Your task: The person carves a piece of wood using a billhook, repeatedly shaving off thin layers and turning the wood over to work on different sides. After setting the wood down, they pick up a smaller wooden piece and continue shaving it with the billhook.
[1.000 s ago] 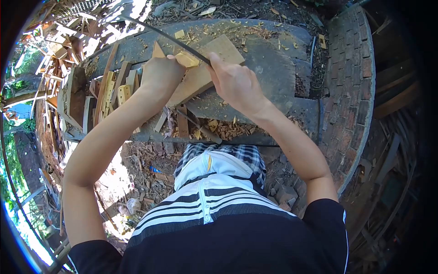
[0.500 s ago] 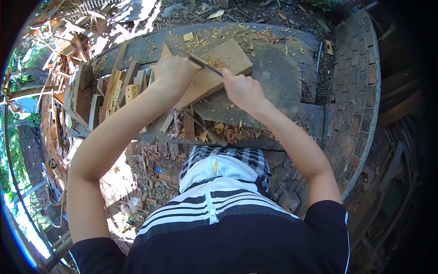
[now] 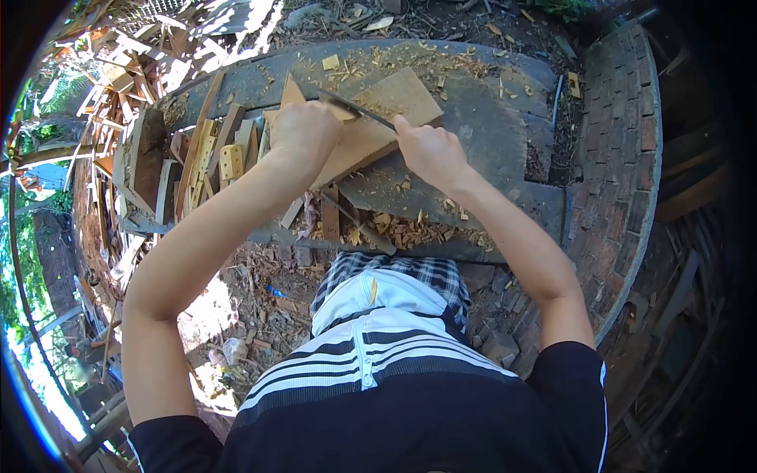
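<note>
My right hand (image 3: 432, 155) is closed round the near end of a long, thin, dark metal file-like tool (image 3: 369, 113), whose exact kind I cannot make out. The tool slants up and left, across the edge of a small light wooden piece (image 3: 291, 91). My left hand (image 3: 303, 134) grips that piece and covers most of it, leaving a pointed end showing above the knuckles. Under both lies a thick, pale wooden board (image 3: 408, 93) with shavings on it, set at an angle on the dark worktable (image 3: 481, 134).
Wood strips (image 3: 206, 130) and a small yellow block with holes (image 3: 231, 162) crowd the table's left side. A stick-like tool (image 3: 359, 222) and wood chips (image 3: 426, 233) lie along the near edge. A low brick wall (image 3: 615, 158) stands right; scrap wood (image 3: 126, 79) is heaped left.
My right hand has moved slightly right and up with the tool. My left hand keeps its hold on the wooden piece; the whole view has shifted a little.
</note>
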`<state>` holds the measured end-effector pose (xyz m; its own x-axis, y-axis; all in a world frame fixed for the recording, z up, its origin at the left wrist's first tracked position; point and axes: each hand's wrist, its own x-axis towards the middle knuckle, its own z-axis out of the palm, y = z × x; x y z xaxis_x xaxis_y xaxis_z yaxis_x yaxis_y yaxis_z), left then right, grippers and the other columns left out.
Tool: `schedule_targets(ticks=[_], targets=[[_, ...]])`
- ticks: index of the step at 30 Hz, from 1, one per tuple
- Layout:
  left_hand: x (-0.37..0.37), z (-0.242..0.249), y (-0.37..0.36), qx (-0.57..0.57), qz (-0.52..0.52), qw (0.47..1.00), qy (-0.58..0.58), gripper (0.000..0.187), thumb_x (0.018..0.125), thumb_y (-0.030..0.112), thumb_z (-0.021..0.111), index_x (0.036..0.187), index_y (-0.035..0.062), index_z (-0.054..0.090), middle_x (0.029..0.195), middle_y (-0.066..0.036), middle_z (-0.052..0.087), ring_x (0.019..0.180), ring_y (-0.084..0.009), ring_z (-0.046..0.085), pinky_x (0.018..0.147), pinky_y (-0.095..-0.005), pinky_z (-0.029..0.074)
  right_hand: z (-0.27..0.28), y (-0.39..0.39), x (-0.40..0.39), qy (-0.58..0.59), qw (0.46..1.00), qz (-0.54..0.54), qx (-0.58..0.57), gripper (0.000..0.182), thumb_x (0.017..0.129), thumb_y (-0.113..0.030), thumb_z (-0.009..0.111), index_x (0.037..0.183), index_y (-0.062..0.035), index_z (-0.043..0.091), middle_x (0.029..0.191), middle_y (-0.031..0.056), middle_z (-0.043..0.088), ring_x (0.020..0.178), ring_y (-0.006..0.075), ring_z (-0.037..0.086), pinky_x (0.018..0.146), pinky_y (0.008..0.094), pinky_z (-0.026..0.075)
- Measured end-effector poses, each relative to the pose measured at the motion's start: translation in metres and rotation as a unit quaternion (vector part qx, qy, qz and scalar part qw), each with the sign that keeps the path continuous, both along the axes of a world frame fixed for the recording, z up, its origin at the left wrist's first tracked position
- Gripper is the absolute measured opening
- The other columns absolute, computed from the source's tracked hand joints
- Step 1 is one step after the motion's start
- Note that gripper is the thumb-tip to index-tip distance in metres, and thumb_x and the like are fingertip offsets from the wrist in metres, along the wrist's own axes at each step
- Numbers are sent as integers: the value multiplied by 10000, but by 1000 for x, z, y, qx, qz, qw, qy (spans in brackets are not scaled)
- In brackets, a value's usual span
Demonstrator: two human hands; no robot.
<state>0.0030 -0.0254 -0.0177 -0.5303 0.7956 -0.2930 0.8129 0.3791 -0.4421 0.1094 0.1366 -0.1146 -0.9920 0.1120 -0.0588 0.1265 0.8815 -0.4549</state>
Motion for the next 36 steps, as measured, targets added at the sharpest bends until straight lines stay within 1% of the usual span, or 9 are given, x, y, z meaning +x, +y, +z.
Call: schedule_targets(ticks=[6,8,11,14,18,20,25,30,36], targets=[[6,9,11,-28,25,999,-14,97,760,36,653,855,21,664,785,-96,696,755,-214,713,612,-290,560,54,-9,2,26,999,-1,-24,159,910,-160,511,1028,-55,498,661,200,635,641,421,641,547,513,500],[6,24,22,-132,-22,991,-19,113,745,42,673,856,22,673,802,-100,702,769,-209,714,617,-286,563,69,-14,1,171,983,-20,-72,161,911,-165,511,1030,-57,497,653,200,634,641,419,644,544,509,505],[5,23,26,-137,33,989,-49,182,688,43,730,866,30,695,817,-90,707,776,-210,713,615,-290,564,31,-8,4,1,1000,-12,-23,175,920,-184,506,1039,-57,496,682,206,641,672,431,643,570,521,507],[-1,16,24,-97,68,992,-36,180,700,50,725,877,30,699,821,-87,708,781,-202,713,603,-295,563,-9,13,0,-64,998,-10,-11,188,926,-198,500,1055,-62,494,725,215,651,718,445,642,616,538,507],[-2,14,12,-60,4,998,-14,114,766,68,669,871,38,637,755,-96,696,726,-207,712,566,-291,552,23,8,1,-62,996,-14,-62,204,939,-216,485,1070,-60,488,756,233,647,756,458,632,651,555,497],[-5,15,7,-36,-9,999,4,108,774,70,660,867,43,611,716,-90,688,699,-211,710,553,-287,547,35,10,-4,20,994,-43,-101,210,947,-219,479,1072,-49,481,736,253,631,740,461,626,640,556,493],[6,0,2,-17,-50,996,66,92,784,63,640,854,48,581,656,-62,666,639,-203,697,520,-268,526,13,11,9,44,990,-78,-108,198,948,-204,491,1055,-38,487,706,242,623,702,454,620,604,538,493],[7,14,19,-70,-67,994,44,100,770,66,652,857,48,605,697,-80,679,664,-198,701,534,-277,530,9,4,18,-23,993,-57,-100,172,947,-187,496,1035,-39,498,676,216,621,669,434,625,570,522,492],[7,28,38,-140,-58,988,-5,102,754,54,666,843,89,705,802,-54,704,765,-207,709,590,-299,550,56,-4,14,131,978,-71,-149,163,941,-188,504,1017,-46,482,645,202,618,660,435,627,573,520,501]])
